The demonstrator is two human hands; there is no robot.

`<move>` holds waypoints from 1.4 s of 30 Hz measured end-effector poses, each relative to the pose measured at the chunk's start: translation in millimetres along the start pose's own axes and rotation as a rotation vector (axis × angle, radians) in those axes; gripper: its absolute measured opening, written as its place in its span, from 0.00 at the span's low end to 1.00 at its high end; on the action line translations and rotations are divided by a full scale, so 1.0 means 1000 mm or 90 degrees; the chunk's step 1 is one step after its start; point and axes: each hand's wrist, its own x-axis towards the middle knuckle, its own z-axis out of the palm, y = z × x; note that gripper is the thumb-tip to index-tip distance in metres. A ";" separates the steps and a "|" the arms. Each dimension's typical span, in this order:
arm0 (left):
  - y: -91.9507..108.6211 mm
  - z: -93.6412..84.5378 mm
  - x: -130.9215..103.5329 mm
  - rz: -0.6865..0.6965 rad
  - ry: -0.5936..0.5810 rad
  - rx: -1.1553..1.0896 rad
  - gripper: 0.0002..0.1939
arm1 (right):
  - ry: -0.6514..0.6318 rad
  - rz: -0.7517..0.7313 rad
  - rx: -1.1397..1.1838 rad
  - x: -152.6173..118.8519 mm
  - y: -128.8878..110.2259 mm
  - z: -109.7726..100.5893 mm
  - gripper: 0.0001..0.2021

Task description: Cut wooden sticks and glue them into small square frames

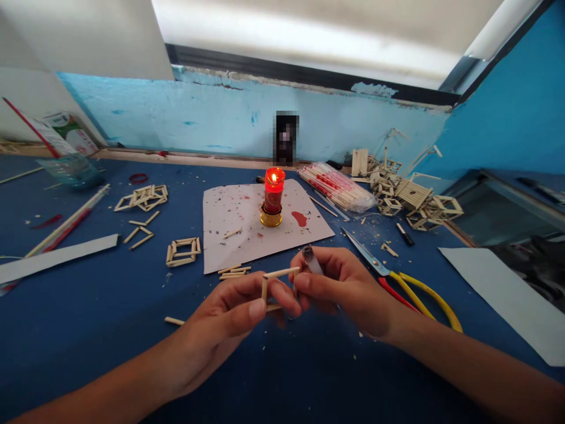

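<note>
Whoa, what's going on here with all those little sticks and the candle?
A person's left hand is holding a little frame made of wooden sticks. The right hand meets its other side and also holds a pale rod with a blackened end. Beyond them, a lit red candle stands on a stained sheet. Scissors lie beside the right hand.

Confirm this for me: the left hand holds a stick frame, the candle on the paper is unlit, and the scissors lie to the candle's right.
Not quite: the candle on the paper is lit; the head view shows a flame at its top. The left hand holds a stick frame, and the scissors lie to the candle's right.
</note>
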 end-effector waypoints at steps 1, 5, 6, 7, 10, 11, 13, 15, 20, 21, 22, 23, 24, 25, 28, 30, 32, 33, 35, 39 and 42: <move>0.001 0.001 0.000 0.005 0.004 0.001 0.10 | 0.001 0.010 0.003 0.000 0.000 -0.001 0.13; 0.002 0.002 0.003 0.015 0.027 -0.009 0.10 | -0.012 0.035 0.000 0.000 0.000 -0.003 0.13; 0.003 0.003 0.004 0.010 0.037 -0.012 0.10 | -0.013 0.033 -0.002 0.000 -0.001 -0.003 0.13; 0.003 0.003 0.004 0.005 0.049 -0.015 0.09 | -0.011 0.028 -0.006 0.000 -0.001 -0.003 0.13; 0.005 0.003 0.005 -0.010 0.075 -0.049 0.10 | -0.005 0.008 -0.038 0.000 -0.003 -0.001 0.14; 0.005 0.003 0.005 -0.030 0.071 -0.074 0.12 | -0.006 0.002 -0.051 -0.001 -0.003 -0.001 0.14; 0.007 0.004 0.004 -0.086 0.043 -0.131 0.17 | -0.015 -0.003 -0.067 -0.002 -0.002 0.000 0.13; 0.007 0.004 0.003 -0.126 0.016 -0.163 0.20 | -0.023 0.006 -0.085 -0.004 -0.001 0.001 0.12; 0.004 0.008 0.005 -0.071 0.088 -0.088 0.14 | -0.037 -0.084 -0.149 -0.009 0.000 0.005 0.04; 0.002 0.008 0.005 -0.068 0.098 -0.082 0.13 | -0.032 -0.116 -0.167 -0.009 0.000 0.006 0.03; 0.001 0.008 0.004 -0.073 0.098 -0.085 0.13 | -0.023 -0.144 -0.191 -0.009 0.000 0.006 0.03; -0.001 0.008 0.004 -0.086 0.095 -0.091 0.11 | -0.011 -0.167 -0.218 -0.009 0.001 0.006 0.02; -0.002 0.008 0.003 -0.102 0.091 -0.099 0.10 | -0.002 -0.186 -0.248 -0.008 0.001 0.006 0.02; -0.003 0.008 0.002 -0.115 0.088 -0.102 0.09 | -0.003 -0.199 -0.276 -0.008 0.002 0.005 0.01; -0.002 0.008 0.002 -0.127 0.101 -0.076 0.05 | -0.032 -0.231 -0.332 -0.008 0.003 0.002 0.03; 0.000 0.007 0.004 -0.116 0.114 -0.048 0.04 | -0.035 -0.242 -0.348 -0.007 0.004 0.001 0.04; 0.002 0.006 0.006 -0.091 0.129 -0.022 0.03 | 0.007 -0.233 -0.358 -0.007 0.004 0.000 0.05; 0.003 0.006 0.007 -0.072 0.138 -0.009 0.03 | 0.036 -0.219 -0.362 -0.007 0.005 0.000 0.05; 0.005 0.005 0.009 -0.039 0.151 0.022 0.04 | 0.087 -0.199 -0.359 -0.007 0.005 0.000 0.05; 0.006 0.004 0.007 0.004 0.172 0.096 0.04 | 0.092 -0.174 -0.350 -0.010 0.003 -0.001 0.04; 0.007 0.003 0.004 0.029 0.204 0.160 0.05 | 0.067 -0.131 -0.351 -0.012 0.001 0.000 0.06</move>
